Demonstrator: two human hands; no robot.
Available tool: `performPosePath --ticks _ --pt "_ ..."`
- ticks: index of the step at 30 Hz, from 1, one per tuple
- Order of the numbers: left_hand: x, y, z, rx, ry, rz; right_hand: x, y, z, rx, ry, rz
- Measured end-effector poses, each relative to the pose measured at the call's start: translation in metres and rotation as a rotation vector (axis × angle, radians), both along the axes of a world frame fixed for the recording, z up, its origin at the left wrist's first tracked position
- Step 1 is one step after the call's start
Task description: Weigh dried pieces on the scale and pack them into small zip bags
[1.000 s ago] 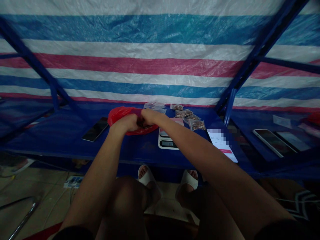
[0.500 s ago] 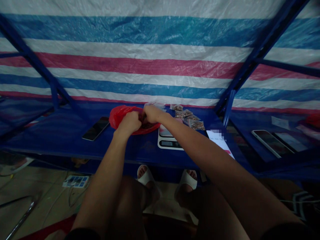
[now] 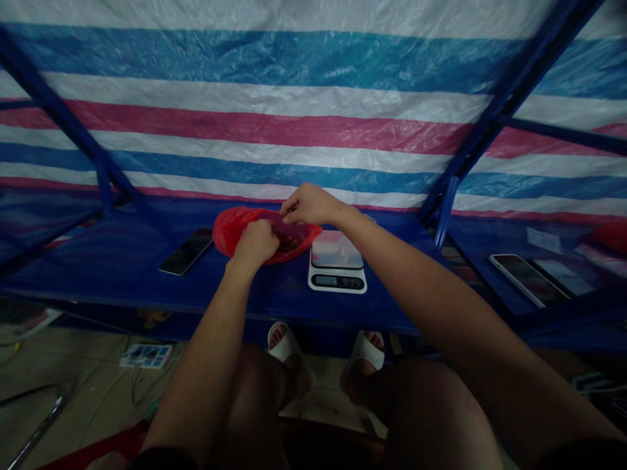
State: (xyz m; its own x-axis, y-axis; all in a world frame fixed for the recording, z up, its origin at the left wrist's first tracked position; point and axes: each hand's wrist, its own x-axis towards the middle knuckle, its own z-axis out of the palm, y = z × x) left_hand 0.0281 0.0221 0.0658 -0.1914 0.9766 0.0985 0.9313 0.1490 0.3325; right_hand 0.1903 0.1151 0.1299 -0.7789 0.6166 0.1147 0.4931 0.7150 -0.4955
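A red plastic bag (image 3: 230,228) lies open on the blue shelf (image 3: 137,274), with small brown pieces (image 3: 285,242) inside. My left hand (image 3: 255,243) is closed at the bag's near rim; whether it grips the rim or the pieces I cannot tell. My right hand (image 3: 310,204) hovers above the bag's far right rim, fingers pinched together; what they hold is too small to make out. Just right of the bag stands a white digital scale (image 3: 337,266), its platform partly under my right wrist.
A dark phone (image 3: 187,251) lies left of the bag. Further phones (image 3: 516,279) lie on the shelf at the right. Blue frame posts (image 3: 443,209) rise at both sides, before a striped tarp (image 3: 313,117). My knees and white sandals (image 3: 287,344) are below the shelf.
My right hand has risen out of the bag and moved up and to the right. The left hand stays at the bag. The small packets behind the scale are now hidden by my right arm.
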Motion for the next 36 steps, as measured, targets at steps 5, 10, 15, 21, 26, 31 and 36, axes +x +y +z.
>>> performPosePath --ticks 5,10,15,21,26,31,36 --pt "0.005 0.002 -0.003 0.034 -0.011 -0.043 0.036 0.004 0.009 -0.227 0.246 -0.099" --pt "0.006 0.005 -0.008 0.048 -0.046 -0.041 0.096 -0.003 0.002 -0.358 0.365 -0.235" --pt "0.010 0.003 -0.005 0.071 -0.082 -0.050 0.133 -0.015 -0.026 -0.511 0.387 -0.361" --pt "0.017 0.001 -0.002 0.083 -0.099 -0.050 0.136 -0.022 -0.042 -0.614 0.455 -0.377" --pt "0.017 0.002 -0.004 0.102 -0.118 -0.070 0.138 -0.016 -0.050 -0.576 0.442 -0.326" --pt "0.023 0.000 -0.001 0.141 -0.134 -0.077 0.145 -0.009 -0.059 -0.479 0.406 -0.262" --pt "0.029 -0.002 0.002 0.169 -0.128 -0.110 0.148 -0.005 -0.062 -0.424 0.369 -0.231"
